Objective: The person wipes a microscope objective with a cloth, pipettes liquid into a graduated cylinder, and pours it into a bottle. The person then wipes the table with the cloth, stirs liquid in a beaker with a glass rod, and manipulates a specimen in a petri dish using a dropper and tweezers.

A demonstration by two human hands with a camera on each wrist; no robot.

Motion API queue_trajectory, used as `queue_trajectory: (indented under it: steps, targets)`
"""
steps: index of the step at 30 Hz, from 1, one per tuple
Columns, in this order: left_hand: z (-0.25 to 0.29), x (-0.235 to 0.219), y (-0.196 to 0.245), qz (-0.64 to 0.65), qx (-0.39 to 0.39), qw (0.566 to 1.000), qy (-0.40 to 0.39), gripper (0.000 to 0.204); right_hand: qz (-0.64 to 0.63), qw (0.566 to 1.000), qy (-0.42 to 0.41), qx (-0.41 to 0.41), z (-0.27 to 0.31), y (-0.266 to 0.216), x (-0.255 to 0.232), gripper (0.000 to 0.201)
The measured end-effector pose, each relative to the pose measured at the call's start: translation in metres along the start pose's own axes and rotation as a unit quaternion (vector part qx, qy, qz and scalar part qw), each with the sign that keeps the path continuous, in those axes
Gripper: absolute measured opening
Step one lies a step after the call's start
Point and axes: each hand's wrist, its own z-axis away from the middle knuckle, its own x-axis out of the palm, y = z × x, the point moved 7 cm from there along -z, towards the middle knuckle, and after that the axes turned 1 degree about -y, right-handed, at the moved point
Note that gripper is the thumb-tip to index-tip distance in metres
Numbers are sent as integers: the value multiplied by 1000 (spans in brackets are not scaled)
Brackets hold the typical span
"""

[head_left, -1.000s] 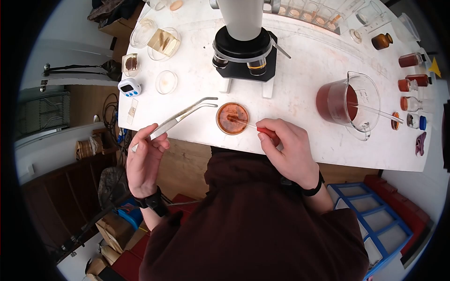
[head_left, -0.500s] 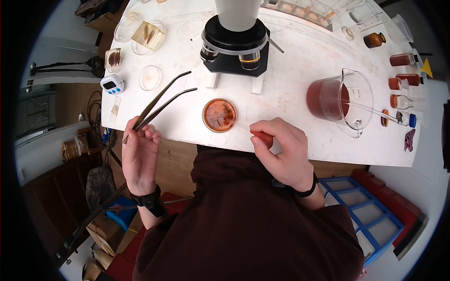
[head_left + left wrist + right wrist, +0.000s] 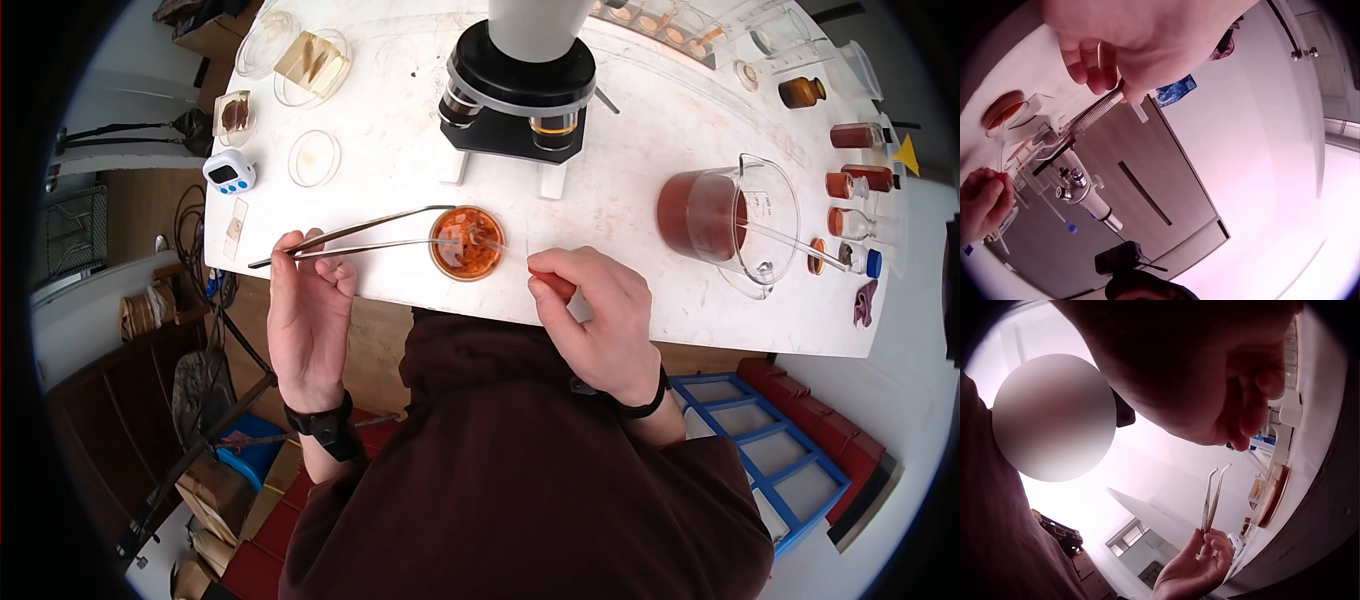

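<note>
My left hand (image 3: 312, 325) pinches a pair of bent-tip tweezers (image 3: 1205, 512) between thumb and forefinger, the arms spread apart. In the head view the tweezer tips overlap a round petri dish (image 3: 470, 270) of orange-brown liquid with pale patches. On the dish's right side my right hand (image 3: 600, 310) grips the red rubber bulb (image 3: 556, 286) of a dropper. The dropper's clear stem (image 3: 1001, 140) runs to the dish in the left wrist view. The dish lies near the front edge of the white table.
A microscope (image 3: 515, 75) stands behind the dish. To the right is a large beaker (image 3: 695, 215) of reddish liquid with a glass rod. Small bottles (image 3: 850, 135) line the right edge. At left are a timer (image 3: 230, 172), a shallow clear dish (image 3: 314, 158) and a glass slide (image 3: 236, 230).
The tweezers have swung down and right, from pointing up beside the dish to tips over it. The right hand keeps its hold on the dropper bulb near the dish.
</note>
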Motion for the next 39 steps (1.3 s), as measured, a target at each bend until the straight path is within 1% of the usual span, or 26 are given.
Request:
queue_trajectory:
  steps: [1, 5, 8, 10, 14, 16, 20, 23, 25, 26, 28, 29, 30, 32, 34, 38, 39]
  targets:
    - [0, 0, 0, -2, 3, 1000, 19, 27, -5, 1000, 4, -1, 0, 0, 0, 23]
    - [-2, -2, -2, 21, -9, 1000, 21, 27, -18, 1000, 3, 10, 1, 1, 2, 23]
    - [-2, -6, 0, 8, 11, 999, 42, 29, -22, 1000, -5, 19, 1, 3, 4, 23]
    - [-4, -6, 2, 13, 23, 1000, 16, 31, -24, 999, -4, 26, 1, 3, 5, 22]
    - [-6, -3, 2, 30, 20, 999, 11, 32, -29, 999, -6, 31, -1, 2, 6, 22]
    - [-9, -1, 1, 42, 3, 999, -19, 34, -45, 998, -13, 47, -1, 4, 8, 22]
    - [-13, 3, 0, 51, -1, 999, -16, 34, -50, 998, -11, 42, 1, 6, 11, 23]
    - [-15, 2, -2, 81, -4, 997, -10, 34, -56, 998, 2, 36, 1, 7, 10, 24]
    - [-14, -1, -6, 97, -33, 995, 4, 30, -55, 998, -8, 42, 0, 6, 11, 26]
    - [-14, 0, -7, 97, -33, 995, 5, 30, -55, 998, -9, 42, 0, 7, 11, 26]
    - [-14, 6, -11, 30, -43, 998, -18, 24, -39, 999, -15, 29, -1, 6, 12, 28]
    - [-13, 7, -13, 14, -46, 999, 14, 20, -40, 999, -15, 28, -3, 5, 11, 28]
    - [-15, 7, -14, 13, -45, 999, 14, 20, -36, 999, -22, 29, -4, 4, 12, 29]
    - [-18, 17, -18, 22, -47, 996, -72, 20, -31, 999, -29, 29, -5, 3, 13, 29]
    - [-21, 25, -24, 21, -50, 995, -83, 20, -31, 999, -26, 31, -5, 3, 13, 28]
    - [-26, 39, -39, 63, -69, 989, -112, 22, -27, 999, -22, 37, -2, 5, 13, 26]
    - [-26, 42, -44, 69, -76, 987, -123, 22, -26, 999, -10, 37, -1, 6, 12, 25]
